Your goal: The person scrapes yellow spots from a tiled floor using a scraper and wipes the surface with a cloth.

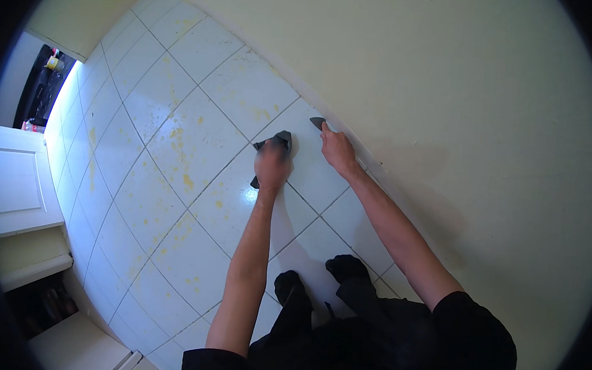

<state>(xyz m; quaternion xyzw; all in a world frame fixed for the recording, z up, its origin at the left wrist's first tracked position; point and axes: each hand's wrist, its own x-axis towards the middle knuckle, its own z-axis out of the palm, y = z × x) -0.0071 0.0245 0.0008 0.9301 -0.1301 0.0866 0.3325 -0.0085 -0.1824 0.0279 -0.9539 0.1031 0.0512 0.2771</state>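
My left hand (271, 169) is closed on a bunched dark grey cloth (282, 139) and rests low over the white floor tiles. Part of that hand is smeared, and its fingers are mostly hidden. To its right, my right hand (337, 151) grips a small scraper with a dark pointed blade (316, 122). One finger lies along the tool, and its handle is hidden in the palm. The blade is close to the foot of the wall. Yellow spots and smears (188, 181) are scattered over the tiles, mostly left of the cloth.
A cream wall (461, 106) runs along the right side, with a pale skirting strip at its base. My feet in black socks (348, 268) stand on the tiles below my hands. White cabinets (15, 184) with an open dark shelf line the left edge.
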